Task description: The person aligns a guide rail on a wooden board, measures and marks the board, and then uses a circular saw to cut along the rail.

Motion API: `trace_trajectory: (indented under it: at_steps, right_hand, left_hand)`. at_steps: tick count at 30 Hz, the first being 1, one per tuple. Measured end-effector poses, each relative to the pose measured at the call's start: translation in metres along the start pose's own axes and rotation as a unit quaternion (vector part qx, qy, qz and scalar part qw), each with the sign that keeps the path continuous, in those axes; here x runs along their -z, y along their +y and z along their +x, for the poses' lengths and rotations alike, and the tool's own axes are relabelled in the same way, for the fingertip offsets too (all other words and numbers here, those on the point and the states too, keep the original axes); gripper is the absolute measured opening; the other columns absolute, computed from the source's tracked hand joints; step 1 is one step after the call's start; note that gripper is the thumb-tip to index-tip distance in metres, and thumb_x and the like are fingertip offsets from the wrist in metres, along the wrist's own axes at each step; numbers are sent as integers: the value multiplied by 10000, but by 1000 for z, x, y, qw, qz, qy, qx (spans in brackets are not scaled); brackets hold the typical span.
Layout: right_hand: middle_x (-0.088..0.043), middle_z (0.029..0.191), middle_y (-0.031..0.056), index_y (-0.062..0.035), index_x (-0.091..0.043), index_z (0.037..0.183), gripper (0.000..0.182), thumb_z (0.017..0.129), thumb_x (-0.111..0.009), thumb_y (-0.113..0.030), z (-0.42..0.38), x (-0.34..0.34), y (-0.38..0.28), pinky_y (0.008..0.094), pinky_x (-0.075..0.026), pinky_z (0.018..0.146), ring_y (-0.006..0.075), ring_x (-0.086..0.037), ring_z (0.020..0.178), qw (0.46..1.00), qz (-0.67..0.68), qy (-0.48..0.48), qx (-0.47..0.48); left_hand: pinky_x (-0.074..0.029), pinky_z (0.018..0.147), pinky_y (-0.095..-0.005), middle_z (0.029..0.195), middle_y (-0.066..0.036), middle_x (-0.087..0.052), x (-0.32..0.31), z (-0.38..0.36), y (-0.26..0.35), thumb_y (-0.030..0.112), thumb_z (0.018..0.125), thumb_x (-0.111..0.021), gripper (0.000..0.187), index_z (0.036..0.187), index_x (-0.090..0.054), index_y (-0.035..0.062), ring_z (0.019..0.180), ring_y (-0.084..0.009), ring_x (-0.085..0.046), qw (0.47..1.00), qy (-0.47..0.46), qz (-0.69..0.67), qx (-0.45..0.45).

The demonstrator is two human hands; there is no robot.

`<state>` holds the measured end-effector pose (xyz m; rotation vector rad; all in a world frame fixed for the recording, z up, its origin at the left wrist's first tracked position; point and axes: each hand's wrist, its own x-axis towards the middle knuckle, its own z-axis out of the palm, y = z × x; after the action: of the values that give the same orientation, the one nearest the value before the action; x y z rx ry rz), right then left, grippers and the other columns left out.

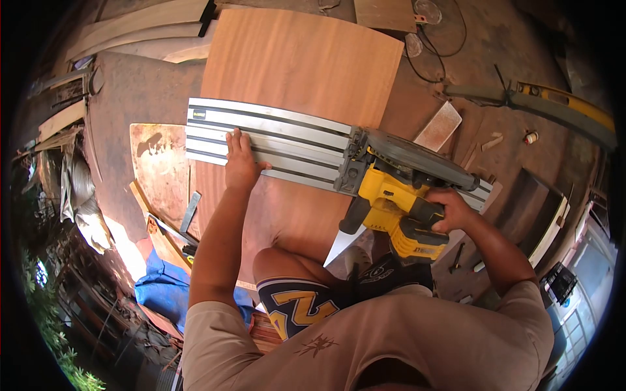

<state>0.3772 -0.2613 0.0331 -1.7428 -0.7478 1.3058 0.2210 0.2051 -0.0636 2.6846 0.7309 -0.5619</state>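
A wide reddish-brown wood panel lies under a silver guide rail with dark stripes, which crosses it from left to right. My left hand presses flat on the rail's left part, fingers spread. On the rail's right part sits a yellow and black cordless saw. My right hand is wrapped round the saw's rear handle. The blade is hidden under the dark housing.
A yellow level and a curved grey hose lie at the upper right, with black cables nearby. Wood boards lie at the upper left. Blue cloth and a hand saw are at the lower left.
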Motion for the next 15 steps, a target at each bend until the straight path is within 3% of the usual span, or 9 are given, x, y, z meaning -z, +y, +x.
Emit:
trace_trajectory:
  at_steps: [15]
  right_hand:
    - [-576, 765, 125, 8, -616, 881, 652, 636, -758, -580, 9, -4, -6, 352, -459, 654, 242, -578, 709, 1000, 15, 7, -6]
  left_hand:
    - [-437, 1071, -439, 1507, -203, -287, 8, -5, 10, 245, 567, -897, 964, 1342, -367, 28, 1429, -403, -209, 1000, -4, -2, -2]
